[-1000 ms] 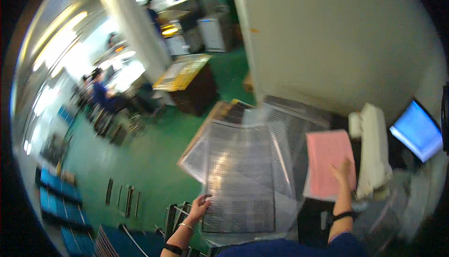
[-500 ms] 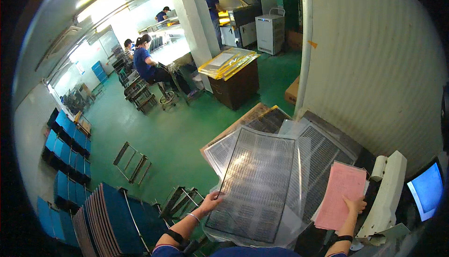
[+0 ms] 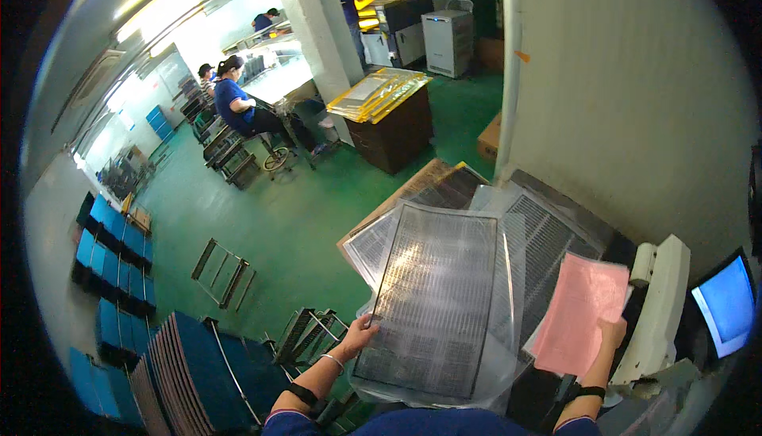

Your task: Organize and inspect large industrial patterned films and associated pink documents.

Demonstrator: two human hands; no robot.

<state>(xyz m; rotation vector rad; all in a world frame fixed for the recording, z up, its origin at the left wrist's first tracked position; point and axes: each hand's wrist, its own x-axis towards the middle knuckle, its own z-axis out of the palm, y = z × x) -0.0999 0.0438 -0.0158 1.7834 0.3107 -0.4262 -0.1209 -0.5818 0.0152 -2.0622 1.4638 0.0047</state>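
In front of me lies a large, dark-gridded transparent film sheet (image 3: 435, 297) in a clear sleeve, on top of other films. My left hand (image 3: 362, 336) is closed on its left edge, with the thumb on top. To the right, a stack of pink paper sheets (image 3: 578, 313) rests on white paper over the films. My right hand (image 3: 609, 336) pinches the right edge of the pink paper, which bows slightly upward; how many sheets the fingers hold cannot be made out.
A white machine with a roller (image 3: 657, 309) and a lit monitor (image 3: 724, 305) stand at the right. Blue panels in racks (image 3: 226, 364) line the lower left. A low metal frame (image 3: 222, 273) sits on the green floor. Several people work beyond, near a brown cabinet (image 3: 393, 134) topped with yellow-edged films.
My right hand has gone from lying on the pink paper to gripping its right edge, and the paper now curves up. My left hand keeps its hold. The view has shifted slightly.
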